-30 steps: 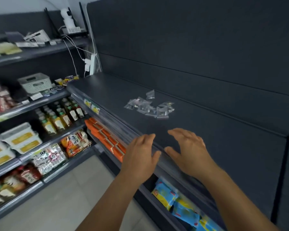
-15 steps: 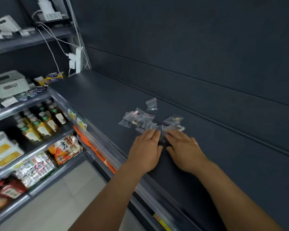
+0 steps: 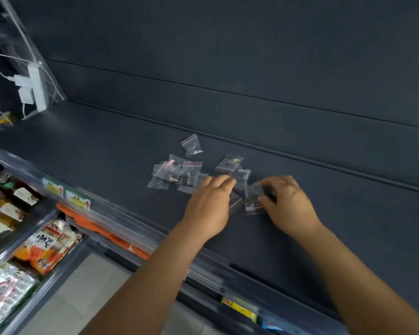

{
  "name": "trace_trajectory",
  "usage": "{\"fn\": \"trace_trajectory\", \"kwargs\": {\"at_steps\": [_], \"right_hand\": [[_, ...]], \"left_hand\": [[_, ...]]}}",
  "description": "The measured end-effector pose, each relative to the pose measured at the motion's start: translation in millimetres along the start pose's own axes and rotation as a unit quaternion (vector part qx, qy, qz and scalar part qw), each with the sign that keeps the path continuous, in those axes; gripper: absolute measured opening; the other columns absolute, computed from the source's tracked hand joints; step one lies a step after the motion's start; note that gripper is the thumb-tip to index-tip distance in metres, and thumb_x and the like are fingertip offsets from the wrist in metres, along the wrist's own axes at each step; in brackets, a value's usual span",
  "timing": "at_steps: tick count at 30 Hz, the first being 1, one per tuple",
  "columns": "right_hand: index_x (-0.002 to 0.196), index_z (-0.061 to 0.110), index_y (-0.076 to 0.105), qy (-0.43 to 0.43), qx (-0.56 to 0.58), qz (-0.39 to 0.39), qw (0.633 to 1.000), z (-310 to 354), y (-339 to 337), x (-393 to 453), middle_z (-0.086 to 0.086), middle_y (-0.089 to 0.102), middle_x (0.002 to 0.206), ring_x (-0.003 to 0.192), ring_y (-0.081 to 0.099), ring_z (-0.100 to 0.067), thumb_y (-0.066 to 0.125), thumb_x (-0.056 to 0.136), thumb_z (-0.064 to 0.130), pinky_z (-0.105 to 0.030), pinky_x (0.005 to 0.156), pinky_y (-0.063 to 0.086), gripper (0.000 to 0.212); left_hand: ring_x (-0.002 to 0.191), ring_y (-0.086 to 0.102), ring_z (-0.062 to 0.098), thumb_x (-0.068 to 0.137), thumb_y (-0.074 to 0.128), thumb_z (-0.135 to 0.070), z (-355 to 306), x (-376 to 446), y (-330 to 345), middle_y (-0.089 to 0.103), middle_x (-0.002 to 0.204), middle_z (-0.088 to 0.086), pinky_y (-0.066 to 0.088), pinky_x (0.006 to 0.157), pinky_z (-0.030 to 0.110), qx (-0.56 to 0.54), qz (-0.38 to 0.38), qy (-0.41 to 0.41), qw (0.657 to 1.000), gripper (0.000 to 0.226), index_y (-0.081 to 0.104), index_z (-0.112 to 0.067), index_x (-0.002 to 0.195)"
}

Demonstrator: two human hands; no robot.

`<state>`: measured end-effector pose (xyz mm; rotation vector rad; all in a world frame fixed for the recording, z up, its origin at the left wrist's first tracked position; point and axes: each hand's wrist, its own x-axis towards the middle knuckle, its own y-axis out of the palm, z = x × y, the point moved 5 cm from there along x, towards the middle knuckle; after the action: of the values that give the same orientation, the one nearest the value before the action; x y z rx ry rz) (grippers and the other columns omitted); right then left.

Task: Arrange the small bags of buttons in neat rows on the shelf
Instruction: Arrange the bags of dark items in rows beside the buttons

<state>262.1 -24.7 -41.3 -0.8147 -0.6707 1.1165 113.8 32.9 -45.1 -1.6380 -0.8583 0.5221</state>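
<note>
Both hands have travelled from the front lip of the shelf (image 3: 111, 141) into the heap of small clear bags (image 3: 177, 175), and the view has tipped down and closer so the heap now sits mid-frame. Right hand (image 3: 288, 204) has pulled one bag (image 3: 253, 198) out to the right edge of the pile; its thumb and curled fingers form the grip, pinching that bag by its right side while the bag rests on the dark shelf surface. Left hand (image 3: 209, 204) lies palm down, fingers straight and reaching forward, fingertips touching the bags at the middle of the heap and holding nothing. Most bags overlap in a loose cluster to the left of the left hand; one bag with a red seal strip (image 3: 191, 146) lies apart, nearer the back panel, and another with gold-coloured pieces (image 3: 229, 163) lies just behind the fingertips. No rows are formed yet. Below the shelf edge, orange packets (image 3: 90, 221) and snack packs (image 3: 46, 245) fill lower shelves, and a white power strip (image 3: 35, 88) hangs at upper left.
</note>
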Motion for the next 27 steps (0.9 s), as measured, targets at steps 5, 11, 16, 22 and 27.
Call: {"fn": "trace_trajectory", "kwargs": {"at_steps": [5, 11, 16, 22, 27], "right_hand": [[0.107, 0.018, 0.059, 0.111, -0.042, 0.024, 0.993, -3.4, 19.4, -1.9, -0.008, 0.055, 0.108, 0.098, 0.054, -0.027, 0.063, 0.082, 0.032, -0.028, 0.073, 0.041, 0.029], [0.088, 0.026, 0.056, 0.156, 0.033, 0.013, 0.987, 5.2, 25.5, -4.3, -0.005, 0.061, 0.095, 0.1, 0.054, -0.027, 0.063, 0.08, 0.032, -0.031, 0.081, 0.045, 0.012], [0.073, 0.025, 0.055, 0.187, 0.098, -0.044, 0.976, 10.1, 26.7, -10.3, 0.005, 0.06, 0.079, 0.09, 0.056, -0.021, 0.066, 0.082, 0.03, -0.028, 0.068, 0.045, 0.014], [0.077, 0.026, 0.054, 0.205, 0.248, -0.138, 0.937, -1.4, 11.1, -37.0, 0.005, 0.063, 0.078, 0.067, 0.057, -0.008, 0.066, 0.081, 0.019, -0.02, 0.054, 0.04, 0.015], [0.1, 0.032, 0.058, 0.206, 0.391, -0.166, 0.882, -14.4, -14.7, -71.0, -0.002, 0.065, 0.089, 0.077, 0.065, -0.015, 0.057, 0.083, 0.003, -0.022, 0.059, 0.053, 0.033]], "left_hand": [[0.123, 0.036, 0.023, 0.092, 0.048, -0.003, 10.7, 8.7, 4.3, 0.042, 0.14, -0.001, 0.034, 0.103, 0.034, -0.008, 0.066, 0.048, 0.997, 0.053, 0.041, -0.023, 0.141], [0.111, 0.049, 0.025, 0.092, 0.057, -0.022, 24.8, 5.3, 1.1, 0.052, 0.117, 0.007, 0.043, 0.089, 0.034, -0.078, 0.06, -0.012, 0.995, 0.031, 0.057, -0.017, 0.123], [0.084, 0.056, 0.019, 0.088, 0.06, -0.023, 29.2, 0.8, -1.4, 0.061, 0.099, -0.001, 0.043, 0.067, 0.028, -0.133, 0.034, -0.035, 0.99, 0.011, 0.06, -0.021, 0.099], [0.068, 0.063, 0.01, 0.085, 0.058, -0.017, 15.5, -3.3, -4.1, 0.066, 0.075, -0.005, 0.049, 0.058, 0.024, -0.321, 0.016, -0.075, 0.944, 0.008, 0.055, -0.021, 0.091], [0.053, 0.053, 0.0, 0.084, 0.061, -0.018, -32.0, -1.9, -4.8, 0.06, 0.057, -0.017, 0.043, 0.05, 0.013, -0.399, 0.031, -0.051, 0.915, 0.015, 0.055, -0.018, 0.071]]}}
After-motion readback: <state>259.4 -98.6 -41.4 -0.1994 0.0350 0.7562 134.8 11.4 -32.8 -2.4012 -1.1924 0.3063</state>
